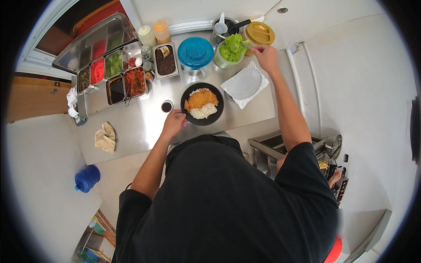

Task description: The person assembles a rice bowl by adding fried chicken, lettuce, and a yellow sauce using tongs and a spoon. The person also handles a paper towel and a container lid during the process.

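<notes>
At the far left of the steel counter lies a crumpled beige cloth, with the metal food trays behind it. The left forearm slants up and rightward from its dark sleeve, elbow out to the side. The left hand is narrow, fingers and thumb closed on the near-left rim of a black bowl. A small cup of dark sauce stands just beyond that hand. The bowl sits flat near the counter's front edge, holding white rice and a sliced golden cutlet. Farther right, the right arm reaches well forward, its forearm leaning inward and leftward. The right hand pinches a thin utensil, whose tip is at the green lettuce in a round tub. Nearer the body lies a paper-lined plate.
</notes>
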Motion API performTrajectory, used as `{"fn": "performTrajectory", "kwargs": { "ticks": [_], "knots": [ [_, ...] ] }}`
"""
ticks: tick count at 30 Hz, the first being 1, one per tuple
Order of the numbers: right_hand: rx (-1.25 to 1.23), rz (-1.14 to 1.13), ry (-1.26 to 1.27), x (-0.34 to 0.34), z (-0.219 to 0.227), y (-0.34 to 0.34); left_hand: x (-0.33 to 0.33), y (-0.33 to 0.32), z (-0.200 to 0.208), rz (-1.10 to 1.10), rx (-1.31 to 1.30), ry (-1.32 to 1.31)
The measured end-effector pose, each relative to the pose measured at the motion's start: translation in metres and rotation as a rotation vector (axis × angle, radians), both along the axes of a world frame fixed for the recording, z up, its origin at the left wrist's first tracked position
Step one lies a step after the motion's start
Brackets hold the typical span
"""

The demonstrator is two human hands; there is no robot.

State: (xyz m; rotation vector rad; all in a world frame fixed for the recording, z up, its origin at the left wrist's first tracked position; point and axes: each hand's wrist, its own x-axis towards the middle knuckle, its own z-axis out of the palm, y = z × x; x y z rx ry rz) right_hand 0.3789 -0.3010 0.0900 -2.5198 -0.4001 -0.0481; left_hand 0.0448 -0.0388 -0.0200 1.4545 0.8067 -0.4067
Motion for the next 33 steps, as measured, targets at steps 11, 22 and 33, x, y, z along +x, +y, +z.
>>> {"fn": "performTrajectory", "kwargs": {
  "ticks": [11,22,33],
  "knots": [
    [0.343,0.019,0.148,-0.052,0.12,-0.013,0.003,0.0,-0.011,-0.013,0.073,-0.05],
    [0.202,0.322,0.487,-0.125,0.11,-0.015,0.019,0.007,-0.026,-0.029,0.135,-0.087],
    [-0.353,0.628,0.246,-0.199,-0.032,0.038,0.016,0.003,-0.021,0.003,0.145,-0.087]
  ]
}}
